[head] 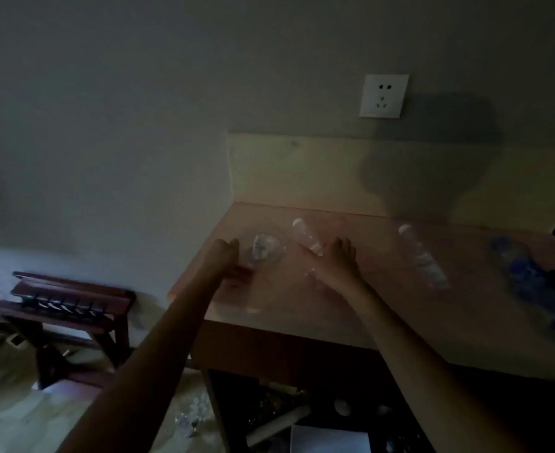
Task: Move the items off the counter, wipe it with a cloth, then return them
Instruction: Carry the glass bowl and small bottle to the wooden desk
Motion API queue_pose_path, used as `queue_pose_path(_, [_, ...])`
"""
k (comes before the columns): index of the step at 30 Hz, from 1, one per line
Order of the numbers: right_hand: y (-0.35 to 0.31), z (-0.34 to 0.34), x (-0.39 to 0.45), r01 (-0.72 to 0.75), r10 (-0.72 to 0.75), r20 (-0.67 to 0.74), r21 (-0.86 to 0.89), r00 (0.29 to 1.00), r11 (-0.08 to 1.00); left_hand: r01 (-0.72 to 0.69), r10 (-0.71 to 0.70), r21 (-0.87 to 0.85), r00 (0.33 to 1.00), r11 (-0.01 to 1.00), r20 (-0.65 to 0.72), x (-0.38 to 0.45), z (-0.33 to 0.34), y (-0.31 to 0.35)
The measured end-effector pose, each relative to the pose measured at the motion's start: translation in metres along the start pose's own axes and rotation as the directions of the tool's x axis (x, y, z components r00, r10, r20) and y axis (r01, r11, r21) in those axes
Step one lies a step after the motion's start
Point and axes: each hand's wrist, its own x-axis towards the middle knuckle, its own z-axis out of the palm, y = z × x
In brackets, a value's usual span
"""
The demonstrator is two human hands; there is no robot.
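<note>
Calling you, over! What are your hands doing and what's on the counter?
Left hand at the glass, grip unclear. Right hand on a bottle. Second bottle and blue pack wait on the counter.

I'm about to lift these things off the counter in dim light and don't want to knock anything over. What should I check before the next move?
1. Left hand at the glass bowl: beside its left wall; grip cannot tell.
2. Right hand at the near bottle: fingers straight, not gripping; not ok.
3. Near bottle's cap on: ok.
4. Second bottle clear of both hands: ok.
5. Blue bottle at the far right waits to be moved: not ok.
6. Lighting and sharpness: dim, blurred; not ok.
</note>
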Motion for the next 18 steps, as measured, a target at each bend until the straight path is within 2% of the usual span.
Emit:
queue_pose_path(1, [-0.004, 0.004, 0.004, -0.015, 0.015, 0.008, 0.001, 1.0, 1.0, -0.085, 0.087, 0.063, 0.996, 0.994, -0.028, 0.006, -0.001, 0.0])
queue_pose_path(2, [-0.006, 0.008, 0.009, -0.027, 0.027, 0.004, -0.017, 1.0, 0.999, -0.076, 0.077, 0.243, 0.997, 0.967, 0.005, 0.007, 0.003, 0.005])
queue_pose_path(3, [-0.005, 0.013, 0.013, -0.025, 0.024, -0.015, -0.037, 1.0, 0.999, -0.143, 0.131, 0.407, 0.99, 0.902, 0.056, 0.009, 0.003, 0.002])
queue_pose_path(4, [-0.005, 0.015, 0.015, -0.031, 0.03, -0.019, -0.05, 0.999, 0.998, -0.147, 0.146, 0.388, 0.989, 0.91, 0.032, 0.012, 0.005, 0.001])
queue_pose_path(7, [-0.005, 0.022, 0.02, -0.045, 0.044, -0.056, -0.03, 0.997, 0.999, -0.166, 0.139, 0.351, 0.985, 0.922, 0.1, 0.019, 0.006, 0.001])
queue_pose_path(9, [-0.005, 0.026, 0.023, -0.035, 0.033, -0.075, -0.025, 0.997, 0.999, -0.118, 0.108, 0.135, 0.991, 0.984, 0.077, 0.019, 0.005, -0.002])
queue_pose_path(11, [-0.005, 0.032, 0.024, 0.015, -0.013, -0.088, 0.013, 0.996, 1.0, -0.145, 0.138, 0.083, 0.987, 0.986, 0.085, 0.018, -0.001, -0.004])
queue_pose_path(14, [-0.014, 0.038, 0.026, 0.033, -0.015, -0.085, 0.211, 0.996, 0.977, -0.189, 0.188, 0.022, 0.982, 0.982, 0.008, 0.019, -0.022, -0.006])
queue_pose_path(18, [-0.059, 0.058, 0.012, 0.162, -0.185, -0.006, 0.512, 0.983, 0.844, -0.221, 0.201, -0.067, 0.953, 0.973, -0.225, -0.005, -0.082, -0.014])
